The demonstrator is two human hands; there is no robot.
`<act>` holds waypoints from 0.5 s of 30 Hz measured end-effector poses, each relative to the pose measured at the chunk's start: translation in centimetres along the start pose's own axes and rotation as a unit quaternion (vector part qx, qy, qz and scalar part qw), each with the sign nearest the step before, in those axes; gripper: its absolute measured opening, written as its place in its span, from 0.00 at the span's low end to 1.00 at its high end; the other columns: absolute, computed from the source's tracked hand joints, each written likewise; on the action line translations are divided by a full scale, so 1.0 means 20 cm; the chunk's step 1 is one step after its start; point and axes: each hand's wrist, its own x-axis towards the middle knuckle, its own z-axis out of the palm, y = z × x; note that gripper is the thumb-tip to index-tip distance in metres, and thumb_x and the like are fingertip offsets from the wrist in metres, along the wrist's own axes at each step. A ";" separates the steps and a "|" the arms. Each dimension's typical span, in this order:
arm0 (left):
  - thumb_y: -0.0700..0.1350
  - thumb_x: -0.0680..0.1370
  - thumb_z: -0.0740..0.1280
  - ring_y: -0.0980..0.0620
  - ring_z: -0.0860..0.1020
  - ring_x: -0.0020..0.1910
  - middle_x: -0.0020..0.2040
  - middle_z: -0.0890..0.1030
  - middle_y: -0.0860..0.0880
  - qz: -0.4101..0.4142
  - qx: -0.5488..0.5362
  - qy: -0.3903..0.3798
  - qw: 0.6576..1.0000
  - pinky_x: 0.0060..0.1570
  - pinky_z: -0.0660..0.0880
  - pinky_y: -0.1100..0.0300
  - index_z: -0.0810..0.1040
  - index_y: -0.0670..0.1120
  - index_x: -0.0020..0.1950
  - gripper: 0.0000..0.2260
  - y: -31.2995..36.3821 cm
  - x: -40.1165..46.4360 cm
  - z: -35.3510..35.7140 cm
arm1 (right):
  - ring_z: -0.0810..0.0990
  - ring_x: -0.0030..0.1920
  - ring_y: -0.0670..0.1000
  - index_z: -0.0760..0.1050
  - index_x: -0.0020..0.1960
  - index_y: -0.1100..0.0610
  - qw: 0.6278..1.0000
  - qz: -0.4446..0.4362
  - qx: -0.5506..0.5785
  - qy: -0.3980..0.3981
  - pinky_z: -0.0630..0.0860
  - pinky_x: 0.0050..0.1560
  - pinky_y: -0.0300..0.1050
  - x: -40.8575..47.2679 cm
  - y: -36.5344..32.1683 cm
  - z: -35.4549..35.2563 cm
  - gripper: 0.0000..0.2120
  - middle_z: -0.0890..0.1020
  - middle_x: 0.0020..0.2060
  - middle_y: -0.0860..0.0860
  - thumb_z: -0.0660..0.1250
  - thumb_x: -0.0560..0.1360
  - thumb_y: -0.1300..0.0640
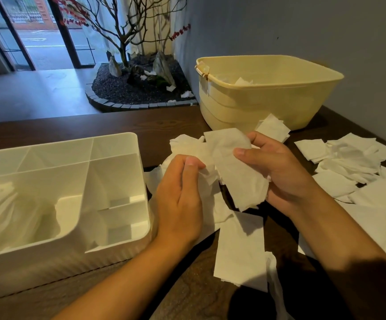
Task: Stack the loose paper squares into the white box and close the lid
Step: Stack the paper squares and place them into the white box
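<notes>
Both the left hand point(180, 199) and the right hand point(279, 172) grip a crumpled bunch of paper squares point(238, 174) just right of the white box point(139, 172) (its lid unseen); the left hand is nearer it.

Dark wooden table point(169, 125) bearing white box point(118, 257) at left, cream tub point(268, 105) behind, loose paper squares point(349, 162) at right.
</notes>
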 end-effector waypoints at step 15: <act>0.36 0.80 0.64 0.66 0.79 0.50 0.49 0.81 0.63 -0.072 -0.067 -0.039 0.994 0.46 0.76 0.71 0.74 0.57 0.53 0.14 0.02 0.00 -0.01 | 0.81 0.44 0.57 0.81 0.43 0.57 0.980 0.045 -0.184 0.056 0.78 0.46 0.52 0.02 0.08 0.07 0.08 0.84 0.43 0.57 0.73 0.74 0.52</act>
